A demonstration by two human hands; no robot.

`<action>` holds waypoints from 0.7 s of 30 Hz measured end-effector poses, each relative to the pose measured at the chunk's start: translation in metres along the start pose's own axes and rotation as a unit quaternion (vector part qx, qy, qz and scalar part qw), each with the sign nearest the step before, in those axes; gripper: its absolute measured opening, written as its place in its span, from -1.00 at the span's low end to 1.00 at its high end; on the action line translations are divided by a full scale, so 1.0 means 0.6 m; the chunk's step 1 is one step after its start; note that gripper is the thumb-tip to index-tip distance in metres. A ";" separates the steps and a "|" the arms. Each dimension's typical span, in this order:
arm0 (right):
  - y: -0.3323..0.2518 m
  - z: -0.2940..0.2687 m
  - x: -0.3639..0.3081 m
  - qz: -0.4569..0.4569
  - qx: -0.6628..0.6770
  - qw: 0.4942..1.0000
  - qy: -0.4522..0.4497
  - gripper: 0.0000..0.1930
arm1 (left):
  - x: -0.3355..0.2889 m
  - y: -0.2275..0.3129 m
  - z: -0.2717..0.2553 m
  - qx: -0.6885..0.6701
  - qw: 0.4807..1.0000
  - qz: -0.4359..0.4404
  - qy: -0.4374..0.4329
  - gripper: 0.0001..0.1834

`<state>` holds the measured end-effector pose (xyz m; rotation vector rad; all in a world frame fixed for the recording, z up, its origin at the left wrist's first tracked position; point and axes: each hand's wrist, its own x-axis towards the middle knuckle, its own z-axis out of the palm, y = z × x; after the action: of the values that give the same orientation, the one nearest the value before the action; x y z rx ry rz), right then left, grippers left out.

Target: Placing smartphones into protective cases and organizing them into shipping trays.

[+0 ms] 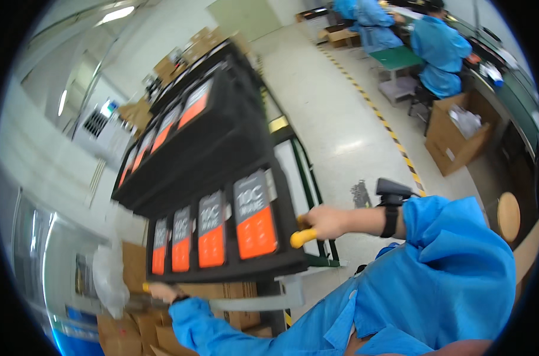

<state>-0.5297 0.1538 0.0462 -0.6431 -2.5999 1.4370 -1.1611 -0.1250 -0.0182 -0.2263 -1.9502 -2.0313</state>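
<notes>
A black foam tray (213,274) lies tilted before me, with several grey-and-orange flat battery packs (256,216) set in its slots. My right hand (326,222) is closed at the tray's right edge, yellow covers on its fingertips; part of its fingers is hidden behind the edge. At the near left corner, my left hand (164,291) grips the tray from below, its fingers mostly hidden by it. Just beyond, a second black tray (222,127) stands higher and carries more orange-and-grey packs (196,104).
Beyond these, more black trays (207,56) stand in a row beside cardboard boxes (166,68). Carton boxes (234,291) sit below on the left. A striped floor line (376,110) runs at right, past an open carton (453,139) and seated co-workers (438,50) at a bench.
</notes>
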 end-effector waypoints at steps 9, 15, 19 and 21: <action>0.283 0.035 -0.146 0.125 0.318 0.933 -0.115 -0.60 | -0.743 0.479 0.018 -0.264 0.895 -0.024 -0.359 -0.59; 0.393 -0.024 -0.359 0.117 0.342 0.930 0.066 -0.53 | -0.982 0.441 0.143 -0.206 0.709 -0.156 -0.656 -0.69; 0.426 -0.068 -0.463 0.037 0.389 0.911 0.129 -0.52 | -1.225 0.406 0.292 -0.330 0.495 -0.342 -0.728 -0.42; 0.421 -0.099 -0.540 0.015 0.449 0.875 0.183 -0.49 | -1.334 0.431 0.336 -0.218 0.451 -0.349 -0.792 -0.32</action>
<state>-0.1403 0.1851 -0.0940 -0.6985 -1.3956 2.0242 -0.3456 0.1624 -0.0245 -2.7813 -2.1523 -3.2508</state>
